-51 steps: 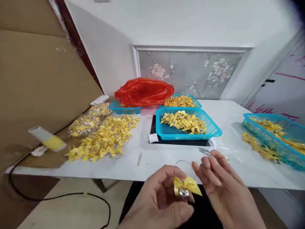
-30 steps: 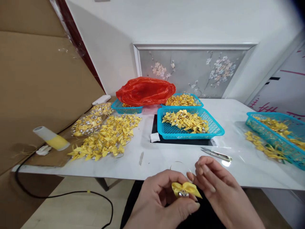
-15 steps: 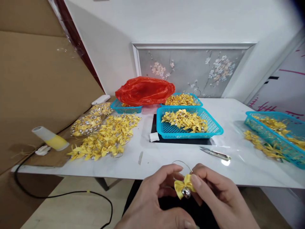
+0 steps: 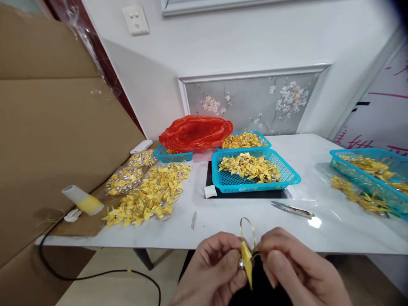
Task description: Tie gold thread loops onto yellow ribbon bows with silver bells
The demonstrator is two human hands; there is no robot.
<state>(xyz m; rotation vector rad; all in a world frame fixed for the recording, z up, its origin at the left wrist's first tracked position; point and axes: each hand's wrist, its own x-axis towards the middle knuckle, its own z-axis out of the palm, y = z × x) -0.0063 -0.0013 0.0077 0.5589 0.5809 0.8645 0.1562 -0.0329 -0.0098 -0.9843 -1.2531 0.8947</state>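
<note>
Just in front of the table's front edge, my left hand pinches a yellow ribbon bow with a small silver bell on it. The bow is turned edge-on, its bell towards the left. A thin gold cord loops up above the bow. My right hand is closed at the bow's right side, with its fingertips on the cord. Part of the cord is hidden behind the fingers. On the table beyond lie thread snips.
A blue basket of bows stands on a black board, with further blue baskets behind and right. Loose bows are piled left, near a thread cone. A red plastic bag lies at the back.
My left hand has closed on the bow, which has turned from facing me to edge-on. My right hand has shifted from the bow to the cord. The view has tilted up slightly.
</note>
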